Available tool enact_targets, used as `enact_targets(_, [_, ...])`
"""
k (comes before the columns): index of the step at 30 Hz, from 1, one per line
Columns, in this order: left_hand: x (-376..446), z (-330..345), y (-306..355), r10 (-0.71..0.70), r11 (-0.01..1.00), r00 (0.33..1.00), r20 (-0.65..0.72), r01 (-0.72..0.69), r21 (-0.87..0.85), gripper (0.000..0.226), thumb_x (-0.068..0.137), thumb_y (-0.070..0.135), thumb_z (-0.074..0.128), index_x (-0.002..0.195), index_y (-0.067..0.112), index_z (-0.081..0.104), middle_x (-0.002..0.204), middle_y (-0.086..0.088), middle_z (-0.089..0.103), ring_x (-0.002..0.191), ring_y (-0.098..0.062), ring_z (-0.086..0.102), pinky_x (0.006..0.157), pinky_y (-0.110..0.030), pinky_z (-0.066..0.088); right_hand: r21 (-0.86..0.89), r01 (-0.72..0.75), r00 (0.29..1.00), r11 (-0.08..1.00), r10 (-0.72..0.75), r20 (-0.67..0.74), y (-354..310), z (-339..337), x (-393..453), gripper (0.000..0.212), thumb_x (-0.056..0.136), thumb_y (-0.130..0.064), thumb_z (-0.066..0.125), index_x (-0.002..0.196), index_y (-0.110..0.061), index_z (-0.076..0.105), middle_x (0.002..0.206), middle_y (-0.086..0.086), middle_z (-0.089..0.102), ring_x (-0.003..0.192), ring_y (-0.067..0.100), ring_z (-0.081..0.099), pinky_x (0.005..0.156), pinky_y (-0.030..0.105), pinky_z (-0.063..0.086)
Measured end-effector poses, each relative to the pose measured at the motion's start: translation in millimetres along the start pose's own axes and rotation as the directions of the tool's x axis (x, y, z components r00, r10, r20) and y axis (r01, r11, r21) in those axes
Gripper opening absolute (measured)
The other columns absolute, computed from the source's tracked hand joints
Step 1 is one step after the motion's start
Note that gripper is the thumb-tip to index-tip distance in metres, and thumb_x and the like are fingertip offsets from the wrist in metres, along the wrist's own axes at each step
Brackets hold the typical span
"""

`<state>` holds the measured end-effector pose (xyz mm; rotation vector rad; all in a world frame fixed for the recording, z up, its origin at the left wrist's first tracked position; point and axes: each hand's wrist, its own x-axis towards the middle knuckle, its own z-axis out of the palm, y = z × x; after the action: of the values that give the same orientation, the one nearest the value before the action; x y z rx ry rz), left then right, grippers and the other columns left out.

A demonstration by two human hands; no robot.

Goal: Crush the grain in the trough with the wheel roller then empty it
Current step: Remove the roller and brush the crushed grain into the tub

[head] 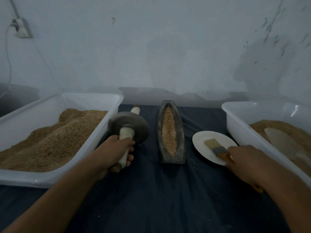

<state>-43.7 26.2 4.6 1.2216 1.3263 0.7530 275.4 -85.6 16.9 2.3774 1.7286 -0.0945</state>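
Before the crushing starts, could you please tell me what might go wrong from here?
The wheel roller is held by only the left hand, on one handle, so it may tip or miss the narrow trough. The grain lies heaped, so it could spill onto the cloth. The right hand holds the brush, delaying a two-handed hold.

Single head-worn view, wide-angle, looking forward and down across the counter [151,190]; wall [151,47] at 12 o'clock, forearms entering close from 6 o'clock.

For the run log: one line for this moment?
left hand grips wheel roller | right hand holds brush | trough full
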Motion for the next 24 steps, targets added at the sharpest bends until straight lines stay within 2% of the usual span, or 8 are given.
enact_targets(2, [-4, -6, -1, 0.029, 0.99, 1.0, -0.002, -0.029, 0.136, 0.024, 0.093, 0.031, 0.064, 0.112, 0.018, 0.057, 0.099, -0.011, 0.07, 0.072, -0.024, 0.072, 0.059, -0.036, 0.059, -0.025, -0.014, 1.0, 1.0, 0.014, 0.003, 5, 7, 1, 0.026, 0.101, -0.034, 0.049, 0.126, -0.028, 0.048, 0.114, -0.001, 0.059, 0.087, 0.01, 0.056, 0.069, 0.019, 0.043])
enact_targets(7, [-16, -15, -12, 0.087, 0.938, 0.995, 0.046, -0.098, 0.334, 0.027, 0.092, 0.046, 0.064, 0.108, 0.026, 0.054, 0.075, -0.001, 0.074, 0.064, -0.014, 0.072, 0.054, -0.027, 0.054, -0.017, -0.002, 1.0, 1.0, 0.002, 0.026, 7, 14, 0, 0.019, 0.099, -0.032, 0.052, 0.117, -0.026, 0.049, 0.107, -0.004, 0.059, 0.084, 0.007, 0.058, 0.064, 0.016, 0.044])
enact_targets(9, [-16, -15, -22, 0.151, 0.905, 0.988, 0.019, -0.146, 0.4, 0.024, 0.092, 0.047, 0.061, 0.107, 0.031, 0.052, 0.075, 0.002, 0.074, 0.069, -0.012, 0.072, 0.063, -0.031, 0.057, -0.023, -0.004, 0.999, 1.0, 0.003, -0.044, 2, 13, 0, 0.005, 0.102, -0.026, 0.045, 0.106, -0.028, 0.045, 0.099, -0.004, 0.056, 0.079, 0.007, 0.057, 0.067, 0.018, 0.046])
enact_targets(11, [-14, -12, -35, 0.246, 0.849, 0.969, -0.025, -0.203, 0.488, 0.02, 0.093, 0.05, 0.057, 0.105, 0.036, 0.05, 0.078, 0.005, 0.073, 0.071, -0.007, 0.07, 0.071, -0.031, 0.056, -0.057, -0.039, 0.991, 0.998, 0.031, -0.131, -3, 10, 5, 0.012, 0.102, -0.023, 0.043, 0.111, -0.024, 0.051, 0.102, -0.003, 0.053, 0.08, 0.008, 0.056, 0.068, 0.019, 0.045])
enact_targets(14, [-14, -11, -44, 0.361, 0.736, 0.927, -0.101, -0.217, 0.641, 0.021, 0.09, 0.062, 0.048, 0.096, 0.042, 0.049, 0.076, 0.015, 0.066, 0.068, 0.002, 0.063, 0.062, -0.02, 0.044, -0.103, -0.088, 0.968, 0.991, 0.061, -0.243, -11, -1, 8, 0.01, 0.102, -0.018, 0.041, 0.108, -0.023, 0.048, 0.11, -0.002, 0.054, 0.089, 0.011, 0.058, 0.075, 0.021, 0.045])
enact_targets(16, [-12, -13, -45, 0.428, 0.645, 0.896, -0.117, -0.212, 0.735, 0.025, 0.088, 0.066, 0.043, 0.091, 0.042, 0.048, 0.073, 0.018, 0.062, 0.065, 0.005, 0.059, 0.056, -0.016, 0.038, -0.055, -0.073, 0.937, 0.996, 0.049, -0.346, -16, -12, 11, 0.008, 0.1, -0.017, 0.044, 0.096, -0.023, 0.043, 0.094, -0.004, 0.052, 0.079, 0.013, 0.056, 0.071, 0.028, 0.047])
enact_targets(19, [-12, -13, -45, 0.441, 0.664, 0.89, -0.116, -0.237, 0.709, 0.027, 0.085, 0.067, 0.045, 0.089, 0.041, 0.049, 0.07, 0.017, 0.062, 0.062, 0.006, 0.059, 0.056, -0.015, 0.039, 0.093, 0.056, 0.887, 0.994, -0.006, -0.461, -28, -30, 23, 0.01, 0.101, -0.019, 0.043, 0.098, -0.019, 0.053, 0.075, -0.006, 0.048, 0.065, 0.013, 0.049, 0.057, 0.033, 0.037])
enact_targets(24, [-20, -11, -47, 0.493, 0.619, 0.862, -0.117, -0.253, 0.744, 0.042, 0.081, 0.077, 0.034, 0.094, 0.04, 0.051, 0.085, 0.016, 0.057, 0.074, 0.001, 0.057, 0.073, -0.024, 0.05, 0.124, 0.171, 0.814, 0.978, -0.069, -0.577, -66, -61, 68, 0.019, 0.104, -0.029, 0.044, 0.1, -0.023, 0.062, 0.08, -0.002, 0.062, 0.067, 0.017, 0.052, 0.059, 0.034, 0.04])
